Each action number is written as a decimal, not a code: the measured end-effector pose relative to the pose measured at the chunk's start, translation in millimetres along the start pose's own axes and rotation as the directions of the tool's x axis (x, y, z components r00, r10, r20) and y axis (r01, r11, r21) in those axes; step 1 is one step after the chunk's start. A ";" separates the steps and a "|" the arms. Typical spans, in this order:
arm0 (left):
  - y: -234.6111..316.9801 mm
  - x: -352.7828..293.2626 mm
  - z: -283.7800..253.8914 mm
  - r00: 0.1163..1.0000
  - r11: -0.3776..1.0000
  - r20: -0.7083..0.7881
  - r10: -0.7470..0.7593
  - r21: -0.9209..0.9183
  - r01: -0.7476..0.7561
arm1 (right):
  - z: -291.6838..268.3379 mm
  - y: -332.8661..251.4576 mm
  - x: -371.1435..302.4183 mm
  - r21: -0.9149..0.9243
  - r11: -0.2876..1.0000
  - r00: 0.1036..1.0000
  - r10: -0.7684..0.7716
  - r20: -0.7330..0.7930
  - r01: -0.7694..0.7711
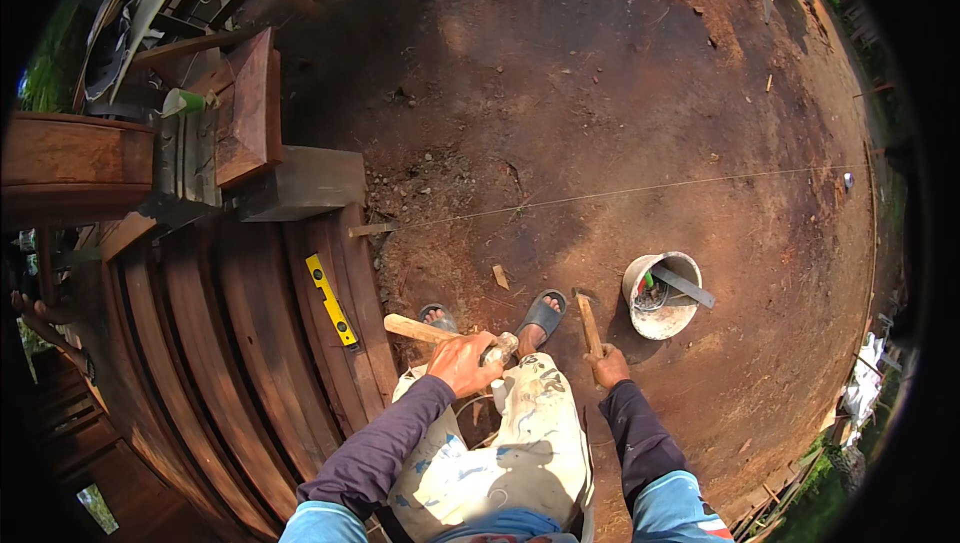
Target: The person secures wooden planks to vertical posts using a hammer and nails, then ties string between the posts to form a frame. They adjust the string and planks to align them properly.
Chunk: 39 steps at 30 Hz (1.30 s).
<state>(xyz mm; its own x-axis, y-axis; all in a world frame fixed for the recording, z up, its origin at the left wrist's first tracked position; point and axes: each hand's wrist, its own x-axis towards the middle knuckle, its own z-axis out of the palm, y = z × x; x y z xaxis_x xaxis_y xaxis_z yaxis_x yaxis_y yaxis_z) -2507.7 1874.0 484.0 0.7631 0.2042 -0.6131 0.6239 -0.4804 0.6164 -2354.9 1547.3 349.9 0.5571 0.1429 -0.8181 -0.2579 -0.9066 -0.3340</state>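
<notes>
- Left hand (462, 361): closed around the pale wooden handle of a hammer (420, 329); the grey metal head end shows just past the knuckles, above the paint-spattered trousers (520, 443).
- Right hand (608, 367): closed around the top of a short, upright wooden stake (590, 325), whose lower end meets the bare red-brown earth (620, 113) just to the right of the right foot.
- Step in hand, as judged: the stake is held plumb at its mark while the hammer is carried in the other hand; no blow is being struck at this moment.
- Next move, as judged: it calls for a firm grip low enough on the stake to clear the striking face, and a square hit on its top so that it does not lean.
- Stake appearance: narrow, light brown, rough-sawn, flat-sided; its tip is hidden at ground level.
- Position: the stake stands between the grey sandal (541, 315) on the right foot and a dirty white plastic bucket (662, 295) that holds tools.
- A thin taut string line (640, 187) crosses the earth beyond the feet, well apart from the stake.
- A yellow spirit level (331, 300) lies on stacked dark curved planks (240, 343) to the left.
</notes>
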 end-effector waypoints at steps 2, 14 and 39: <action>-23.2 38.5 21.4 0.998 0.999 0.051 0.025 -0.031 -0.023 | 24.1 18.7 43.0 -0.061 0.997 0.996 -0.059 -0.060 0.056; -167.1 256.3 136.9 0.858 0.906 0.371 0.356 -0.362 -0.219 | 168.8 104.2 214.3 0.189 0.975 0.980 -0.079 -0.181 0.113; -261.5 332.6 312.1 0.781 0.807 0.277 0.559 0.035 -0.590 | 119.3 -215.0 415.7 -0.222 0.509 0.450 -0.852 -0.268 0.832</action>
<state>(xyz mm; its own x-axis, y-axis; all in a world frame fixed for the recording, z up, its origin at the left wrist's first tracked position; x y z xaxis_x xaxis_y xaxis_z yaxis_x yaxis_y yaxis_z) -2469.6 1801.3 -35.3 0.8983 -0.3456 -0.2714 0.0475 -0.5376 0.8419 -2162.0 1849.0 25.8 0.6821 0.7301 0.0424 0.5073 -0.4307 -0.7464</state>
